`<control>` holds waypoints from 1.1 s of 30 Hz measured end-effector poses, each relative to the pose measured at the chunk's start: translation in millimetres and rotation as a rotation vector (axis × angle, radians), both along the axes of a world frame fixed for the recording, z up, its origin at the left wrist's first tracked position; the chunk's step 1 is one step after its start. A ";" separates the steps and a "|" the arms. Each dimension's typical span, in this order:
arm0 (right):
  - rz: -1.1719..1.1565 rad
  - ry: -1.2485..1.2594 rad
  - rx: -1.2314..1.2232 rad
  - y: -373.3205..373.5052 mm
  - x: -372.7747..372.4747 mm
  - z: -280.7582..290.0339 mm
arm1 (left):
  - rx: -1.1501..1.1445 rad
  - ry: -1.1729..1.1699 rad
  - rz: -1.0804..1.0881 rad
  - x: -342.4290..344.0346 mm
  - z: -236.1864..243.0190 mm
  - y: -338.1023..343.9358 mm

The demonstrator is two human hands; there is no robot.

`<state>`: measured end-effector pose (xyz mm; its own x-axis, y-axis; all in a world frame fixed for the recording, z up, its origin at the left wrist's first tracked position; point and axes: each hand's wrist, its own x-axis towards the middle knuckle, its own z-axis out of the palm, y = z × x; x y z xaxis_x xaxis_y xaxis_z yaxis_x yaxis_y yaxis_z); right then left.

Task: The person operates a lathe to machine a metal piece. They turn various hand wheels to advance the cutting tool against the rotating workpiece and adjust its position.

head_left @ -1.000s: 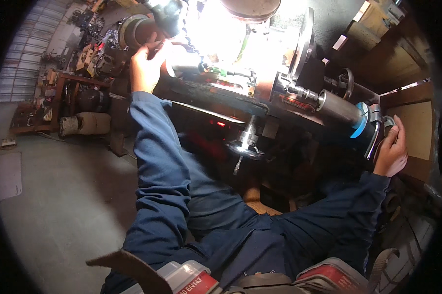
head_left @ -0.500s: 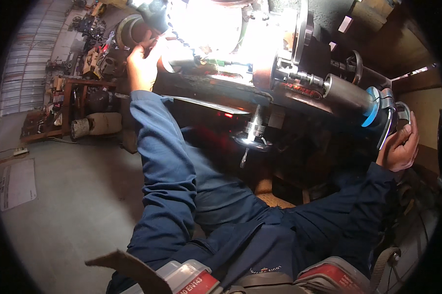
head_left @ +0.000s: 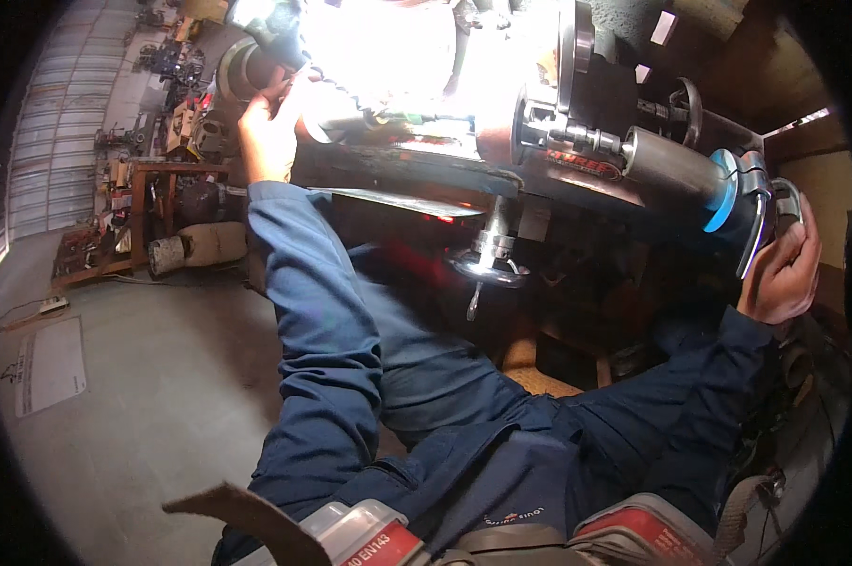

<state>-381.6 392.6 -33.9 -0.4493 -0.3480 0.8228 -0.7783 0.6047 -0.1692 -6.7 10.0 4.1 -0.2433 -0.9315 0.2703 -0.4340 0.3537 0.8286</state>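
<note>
Over on the left, a ribbed metal wall (head_left: 63, 132) gleams; a tan cylinder (head_left: 211, 246) lies by a brown bench frame (head_left: 139, 212), a white panel (head_left: 53, 368) on grey floor (head_left: 167, 377).

grey floor (head_left: 171, 377) | left: pale ribbed wall (head_left: 67, 113), brown-framed bench (head_left: 139, 208) | white glare (head_left: 388, 57) above

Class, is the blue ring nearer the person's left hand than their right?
No, the blue ring is close to the right hand.

A person in dark blue workwear (head_left: 327, 321) reaches across a metal machine (head_left: 398, 168) partly washed out by glare, right hand (head_left: 785, 274) gripping a ring-shaped handle (head_left: 793, 190) beyond a grey cylinder (head_left: 671, 168) and blue collar (head_left: 724, 193), left hand (head_left: 270, 135) at the opposite end, its hold unclear.
</note>
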 end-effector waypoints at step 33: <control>0.030 0.227 -0.167 10.4 -9.3 -45.3 | 0.013 -0.015 -0.008 1.2 -15.4 -16.1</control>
<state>-390.8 402.9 -79.2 -0.2386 -0.2098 0.9482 -0.8247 0.5593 -0.0837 -5.5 -6.1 -11.3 -0.2546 -0.9330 0.2545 -0.4437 0.3465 0.8265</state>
